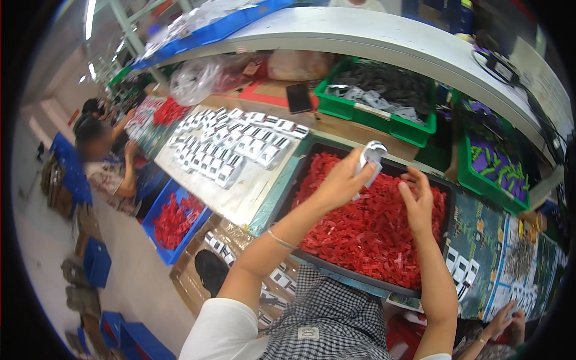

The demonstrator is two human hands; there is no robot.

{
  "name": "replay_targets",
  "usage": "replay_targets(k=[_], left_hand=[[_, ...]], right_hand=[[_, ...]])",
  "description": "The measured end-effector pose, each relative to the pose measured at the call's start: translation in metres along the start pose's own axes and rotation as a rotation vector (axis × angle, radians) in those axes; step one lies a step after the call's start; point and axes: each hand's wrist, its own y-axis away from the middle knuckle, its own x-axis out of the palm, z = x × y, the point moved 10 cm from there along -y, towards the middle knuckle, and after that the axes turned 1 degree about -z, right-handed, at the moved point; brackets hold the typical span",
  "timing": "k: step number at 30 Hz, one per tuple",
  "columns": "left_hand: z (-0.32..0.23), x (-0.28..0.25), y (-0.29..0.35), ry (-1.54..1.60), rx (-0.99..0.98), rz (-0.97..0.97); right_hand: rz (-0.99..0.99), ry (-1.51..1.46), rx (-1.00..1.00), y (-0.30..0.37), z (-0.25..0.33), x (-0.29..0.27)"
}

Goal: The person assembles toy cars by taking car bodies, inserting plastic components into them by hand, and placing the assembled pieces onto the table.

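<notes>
My left hand (pixel 343 180) grips a white plastic housing with a curved, dark-edged end (pixel 374 153), raised above a dark tray (pixel 287 195). Heaped in that tray are small red plastic pieces (pixel 366 231). My right hand (pixel 418 201) hovers over the tray's right part, its fingers apart and slightly bent, with nothing visible in them. Rows of similar white housings with black parts (pixel 240 139) lie on a pale board (pixel 204 189) to the left of the tray.
Green bins (pixel 393 123) with dark grey parts and purple-and-green parts (pixel 495 159) stand behind. A white shelf (pixel 360 30) crosses above. A cardboard box (pixel 186 273) and a blue bin (pixel 159 246) are at lower left. Co-workers' hands (pixel 501 324) work at right; another person sits left.
</notes>
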Motion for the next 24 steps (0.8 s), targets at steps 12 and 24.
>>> replay_targets(k=[12, 24], left_hand=[[0.133, -0.242, 0.12, -1.246, -0.212, -0.433], [0.178, -0.337, 0.14, -1.314, -0.454, -0.551]], right_hand=[[0.091, 0.2, -0.015, -0.005, 0.003, 0.008], [0.152, 0.262, 0.036, 0.0, -0.002, 0.011]])
